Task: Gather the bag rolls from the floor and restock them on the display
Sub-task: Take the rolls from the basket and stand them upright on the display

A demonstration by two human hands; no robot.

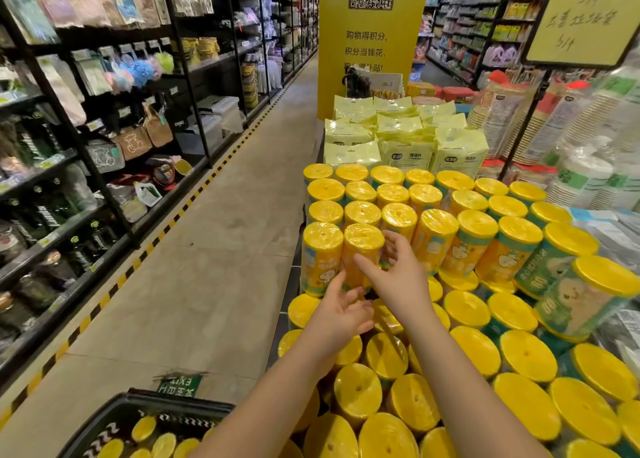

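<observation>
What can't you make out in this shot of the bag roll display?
Head view only.
1. Basket: cut by the bottom edge, so its roll count is unknown.
2. Handwritten sign: cut by the top and right edges.
3. Right hand: fingers partly hidden beside the bag roll, so the grip is unclear.
4. That roll's label: blurred, partly behind the left hand.

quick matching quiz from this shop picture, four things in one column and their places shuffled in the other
Things:
1 black basket
2 pale green packs
3 handwritten sign
4 exit sticker

Places:
a top right corner
b on the floor by the basket
c bottom left, holding yellow rolls
d behind the standing rolls

Pairs: 1-c, 2-d, 3-a, 4-b
</observation>
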